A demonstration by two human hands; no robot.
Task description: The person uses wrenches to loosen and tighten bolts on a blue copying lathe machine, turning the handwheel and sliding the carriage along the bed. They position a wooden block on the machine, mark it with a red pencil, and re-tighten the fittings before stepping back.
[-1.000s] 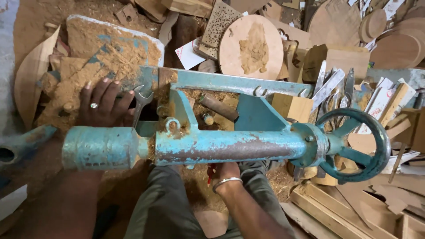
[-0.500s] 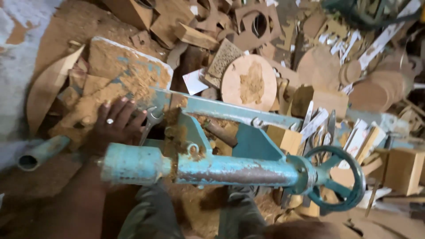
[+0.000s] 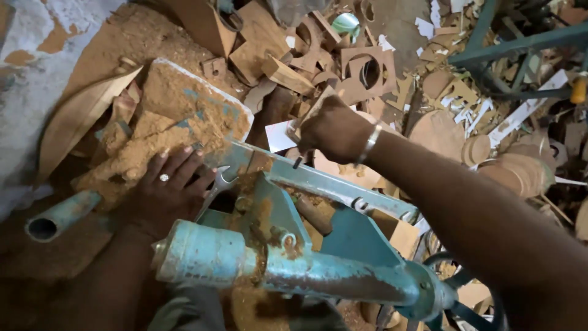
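Sawdust-covered blue metal machine frame (image 3: pixel 318 184): left hand (image 3: pixel 162 196) flat, fingers released, beside steel open-end spanner (image 3: pixel 214 187). Right hand (image 3: pixel 334 129) clenched on flat brown wooden piece (image 3: pixel 309 113).

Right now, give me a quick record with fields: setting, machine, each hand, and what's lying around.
setting: sawdust-covered workshop floor, seen from above
machine: blue-green metal machine, rusty, dusted with sawdust
left hand: left hand, ring on one finger, resting flat by the wrench
right hand: right hand, bracelet on the wrist, gripping a flat wood piece over the machine's bar
nearby: pipe at left; wood offcuts with round cut-outs; wooden discs at right
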